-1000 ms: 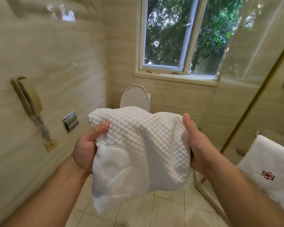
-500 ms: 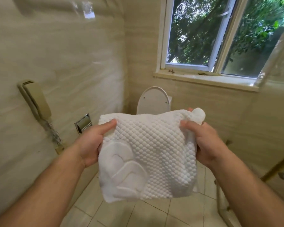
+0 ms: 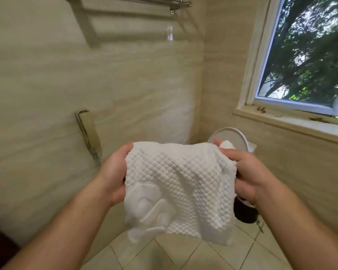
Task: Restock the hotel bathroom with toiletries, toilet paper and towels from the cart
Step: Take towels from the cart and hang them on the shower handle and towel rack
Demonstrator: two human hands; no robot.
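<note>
A white, bobble-textured cloth towel (image 3: 180, 184) is held spread in the air between both hands, above the pale tiled floor (image 3: 164, 256). Its upper left edge is gripped by the left hand (image 3: 113, 176), and its upper right corner is pinched by the right hand (image 3: 246, 176). A raised white toilet lid (image 3: 232, 136) is seen just behind it, a beige wall telephone (image 3: 88, 129) to its left, and a chrome wall rack (image 3: 144, 1) high above.

Beige marble wall (image 3: 47, 75), tiled floor (image 3: 183, 256), leafy window (image 3: 304, 55)
</note>
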